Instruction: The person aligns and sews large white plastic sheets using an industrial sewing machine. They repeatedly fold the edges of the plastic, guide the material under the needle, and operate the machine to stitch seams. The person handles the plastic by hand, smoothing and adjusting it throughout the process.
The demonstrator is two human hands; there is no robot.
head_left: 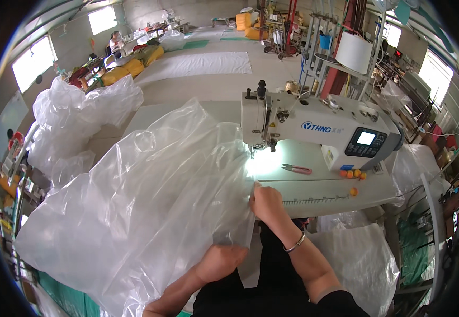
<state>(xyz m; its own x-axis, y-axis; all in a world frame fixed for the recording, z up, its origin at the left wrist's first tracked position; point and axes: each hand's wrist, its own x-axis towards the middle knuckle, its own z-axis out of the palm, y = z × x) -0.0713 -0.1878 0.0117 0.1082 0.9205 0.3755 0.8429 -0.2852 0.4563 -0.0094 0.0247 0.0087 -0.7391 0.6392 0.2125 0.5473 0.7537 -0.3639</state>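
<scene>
A large sheet of clear plastic film (134, 195) spreads over the left of the sewing table, its right edge running to the lit needle area of a white industrial sewing machine (314, 124). My right hand (267, 202), with a bracelet on the wrist, pinches that edge just in front of the needle. Nearer my lap, my left hand (222, 262) is closed on the lower part of the same edge. The fingertips of both hands are partly hidden. Pink-handled thread snips (297, 169) lie on the table right of the needle.
Several small orange-yellow fruits (353, 174) sit by the machine's base. A ruler strip (316, 201) runs along the table front. More plastic film hangs at the lower right (358, 264) and heaps at the left (76, 121). A thread stand with a white cone (354, 53) rises behind.
</scene>
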